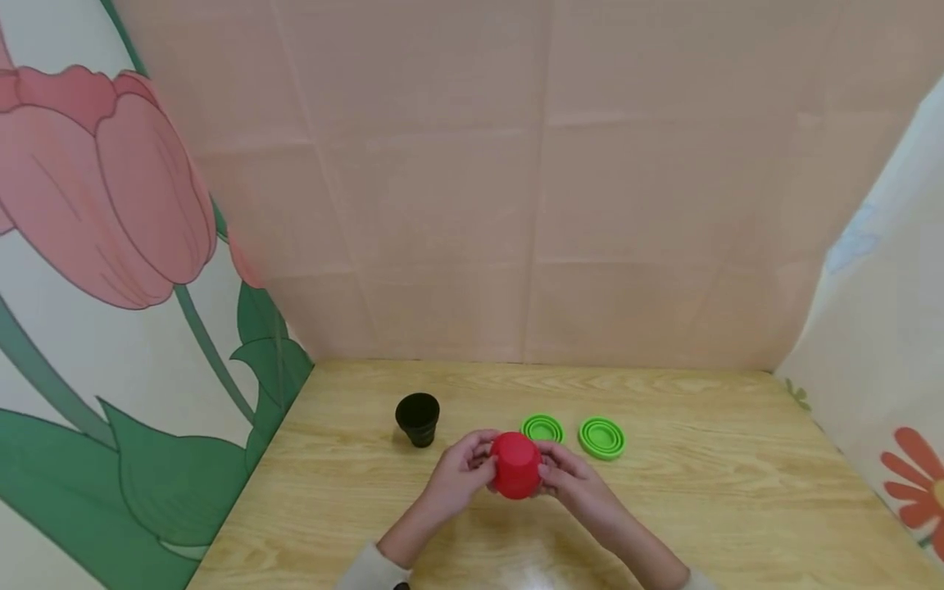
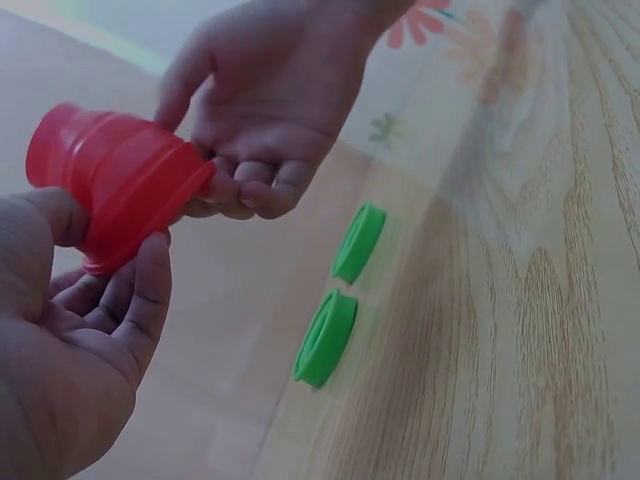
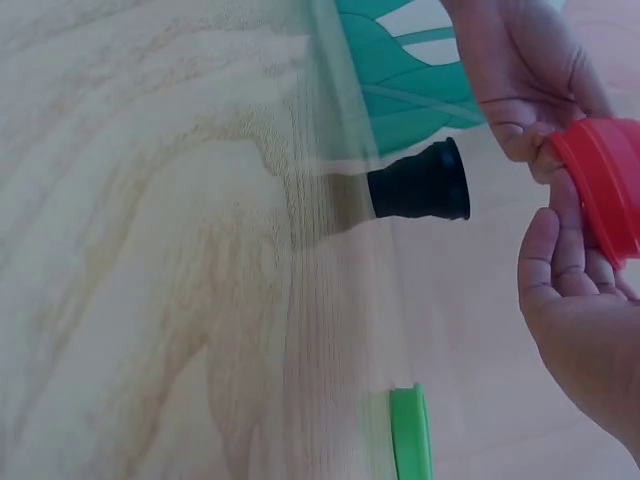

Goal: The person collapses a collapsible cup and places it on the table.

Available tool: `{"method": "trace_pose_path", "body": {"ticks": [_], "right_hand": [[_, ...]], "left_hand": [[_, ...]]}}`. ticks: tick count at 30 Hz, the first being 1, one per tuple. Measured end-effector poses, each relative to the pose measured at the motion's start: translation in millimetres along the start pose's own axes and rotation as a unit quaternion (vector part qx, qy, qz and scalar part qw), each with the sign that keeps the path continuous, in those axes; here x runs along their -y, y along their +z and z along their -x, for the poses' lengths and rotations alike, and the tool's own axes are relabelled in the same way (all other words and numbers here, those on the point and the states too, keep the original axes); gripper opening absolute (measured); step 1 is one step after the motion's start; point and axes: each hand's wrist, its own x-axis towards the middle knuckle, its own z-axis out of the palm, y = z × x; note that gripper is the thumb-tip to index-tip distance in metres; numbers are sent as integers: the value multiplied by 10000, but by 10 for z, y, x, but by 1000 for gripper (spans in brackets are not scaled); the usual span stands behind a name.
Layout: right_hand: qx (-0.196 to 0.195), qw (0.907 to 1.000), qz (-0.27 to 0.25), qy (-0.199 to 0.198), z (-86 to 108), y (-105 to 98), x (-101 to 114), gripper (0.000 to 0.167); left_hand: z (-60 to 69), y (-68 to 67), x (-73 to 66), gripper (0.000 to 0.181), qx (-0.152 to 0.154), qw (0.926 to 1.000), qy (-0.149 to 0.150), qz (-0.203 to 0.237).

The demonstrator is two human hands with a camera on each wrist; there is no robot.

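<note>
Both hands hold a red ribbed cup above the table in the head view. It tilts so its narrow base faces the head camera, its rim toward the table. My left hand grips one side with thumb and curled fingers; my right hand pinches the opposite side. In the left wrist view the red cup is drawn out in steps, with the left hand at its rim and the right hand across from it. The right wrist view cuts off part of the cup.
A black cup stands upright on the wooden table, left of the hands. Two flat green ringed pieces lie behind and to the right of the hands. A pink cloth wall rises behind the table.
</note>
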Motion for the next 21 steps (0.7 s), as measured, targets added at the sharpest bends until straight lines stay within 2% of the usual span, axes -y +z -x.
{"method": "trace_pose_path", "body": {"ticks": [2,5,9,12,15,18,21], "right_hand": [[-338,9994,-8,-94,2,56,-13,34],[-775,9963,370,-59,6,72,2,36],[-1325,9867,930,133,-11,114,48,44],[-1769,9785,1038,229,-32,180,75,41],[-2054,9725,1059,299,-53,231,85,39],[-2047,9714,1145,377,-50,246,79,43],[-1655,9798,1091,249,-27,228,63,52]], "left_hand": [[-8,11,-10,40,15,10000,-35,69],[-14,29,-29,43,149,9996,-42,248],[-3,43,-47,49,350,9980,-98,515],[6,53,-55,55,396,9972,-129,627],[7,63,-57,56,345,9977,-66,584],[4,67,-52,55,209,9989,3,423],[-2,65,-52,54,40,9996,-16,285]]}}
